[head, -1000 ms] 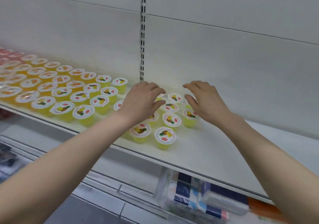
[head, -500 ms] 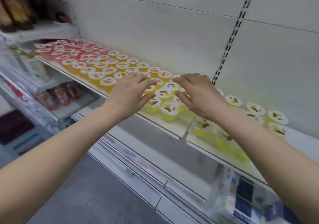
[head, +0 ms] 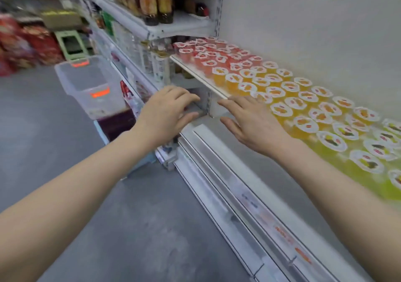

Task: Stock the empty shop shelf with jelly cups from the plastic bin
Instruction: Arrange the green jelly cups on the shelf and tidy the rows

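hands: left hand (head: 167, 112) + right hand (head: 253, 125) loose-fingered, empty | jelly cups (head: 296, 102) rowed on shelf (head: 196, 75), 2 o'clock | plastic bin (head: 91, 86), 10 o'clock | risk: right forearm sweeps front-row cups off edge

Both bare forearms reach forward, converging from the view's lower corners. The bare left grip (head: 167, 112) is palm down, fingers loosely spread and slightly bent, holding nothing. The bare right grip (head: 253, 125) is beside it but apart, palm down, fingers straight, thumb pointing inward. Blur hides whether its fingertips touch anything.
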